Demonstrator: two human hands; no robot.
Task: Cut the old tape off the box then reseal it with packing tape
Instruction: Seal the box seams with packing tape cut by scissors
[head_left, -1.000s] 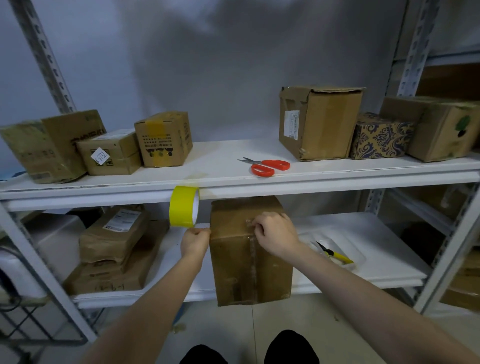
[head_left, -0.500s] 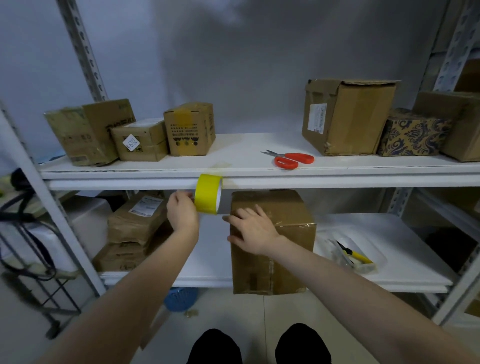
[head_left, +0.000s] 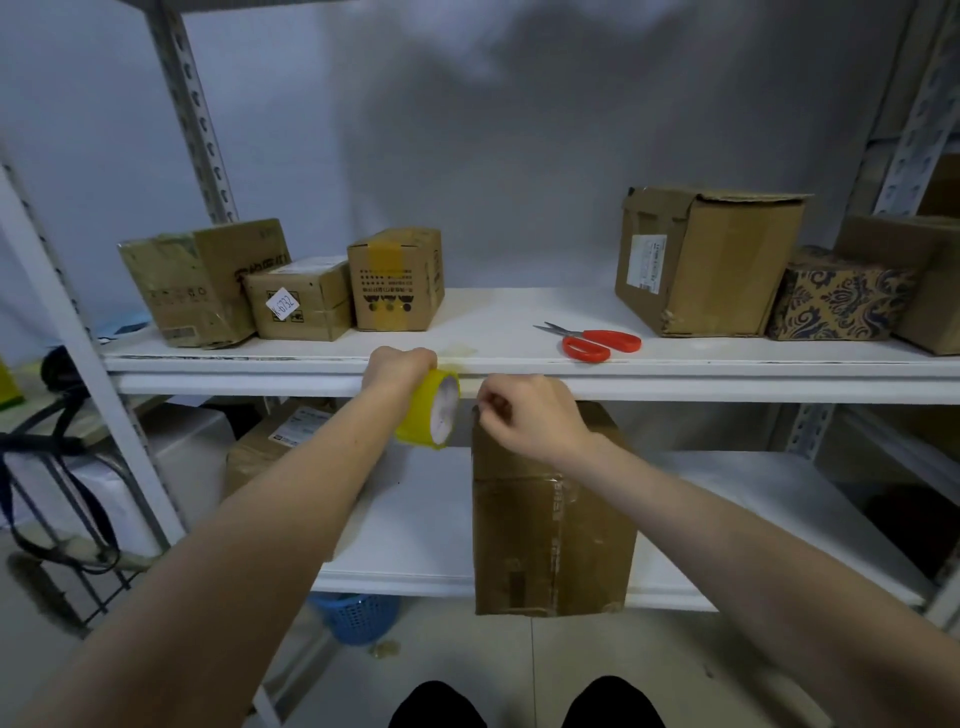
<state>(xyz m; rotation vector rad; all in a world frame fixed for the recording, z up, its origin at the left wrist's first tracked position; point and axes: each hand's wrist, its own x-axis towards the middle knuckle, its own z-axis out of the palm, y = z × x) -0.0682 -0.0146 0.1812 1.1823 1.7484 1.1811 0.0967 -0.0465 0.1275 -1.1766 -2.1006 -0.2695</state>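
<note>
Scene: white metal shelving rack (head_left: 727, 384) against a grey wall, upper and lower shelf both in view from the head camera.
Task item: brown cardboard box (head_left: 550, 530), upright on the lower shelf (head_left: 415, 519), its front hanging out past the shelf's front edge, its top just under the upper shelf.
Box surface: a wrinkled strip of clear old tape (head_left: 560, 512) runs down the front face.
Left grip (head_left: 397, 366): bare hand, fingers curled over the roll of yellow packing tape (head_left: 428, 418) from above and holding it in the air.
Tape roll position: in front of the upper shelf's edge, just beside the box's top left corner, white core facing right.
Right grip (head_left: 524, 415): bare hand, fingers curled, thumb and forefinger pinched together right at the box's top left corner. What lies between them is too small to tell.
Gap between grips: narrow, with the roll on the left and the pinch on the right.
Tool: red-handled scissors (head_left: 597, 343), closed, lying flat near the front of the upper shelf, right of both hands, touched by neither.
Upper shelf, left: three brown cartons (head_left: 298, 304) side by side.
Upper shelf, right: large brown carton (head_left: 711, 260), then a blue-and-gold patterned box (head_left: 836, 299).
Floor: blue plastic basket (head_left: 358, 616) under the lower shelf.
</note>
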